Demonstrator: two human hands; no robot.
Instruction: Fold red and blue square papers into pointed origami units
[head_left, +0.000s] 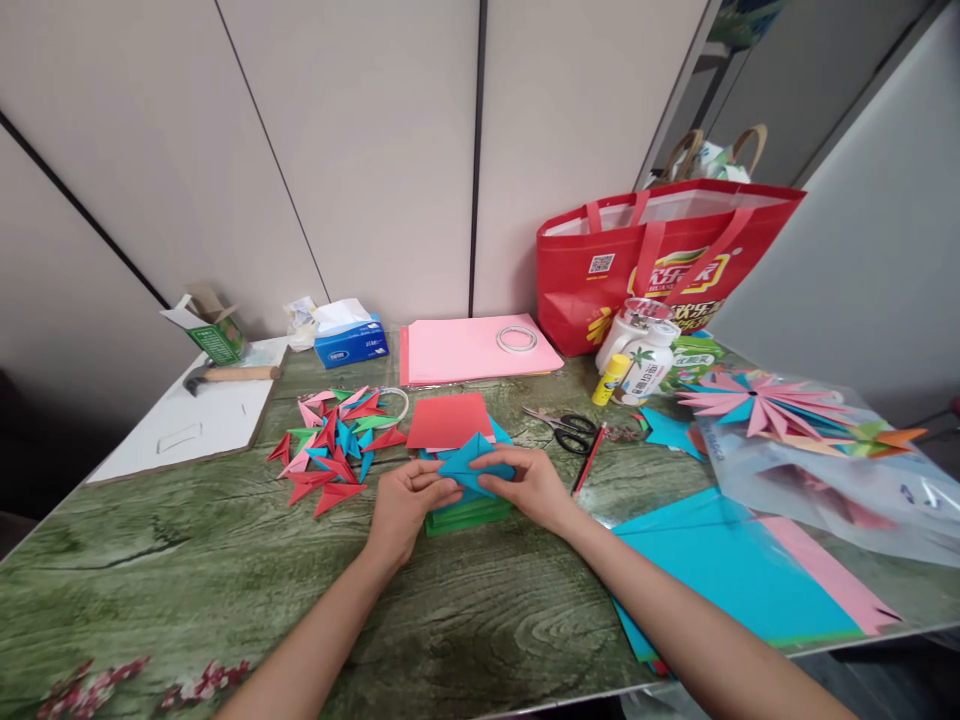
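My left hand (pixel 405 505) and my right hand (pixel 529 484) both pinch a folded blue paper piece (pixel 469 457) at the middle of the table. The piece is held just above a small stack of coloured paper squares (pixel 466 514), with green sheets showing at its bottom. A red square sheet (pixel 448 420) lies on the far part of that stack. To the left of my hands lies a heap of several folded paper points (pixel 334 450) in red, pink, blue and green.
Scissors (pixel 567 430) and a red pencil (pixel 589 459) lie right of the stack. Further back are pink sheets (pixel 472 350) with a tape ring (pixel 517 338), a tissue box (pixel 350 340), a red bag (pixel 660 255), a glue stick (pixel 609 380) and a hammer (pixel 229 375). Large blue and pink sheets (pixel 735 570) and a paper flower (pixel 765 405) lie right.
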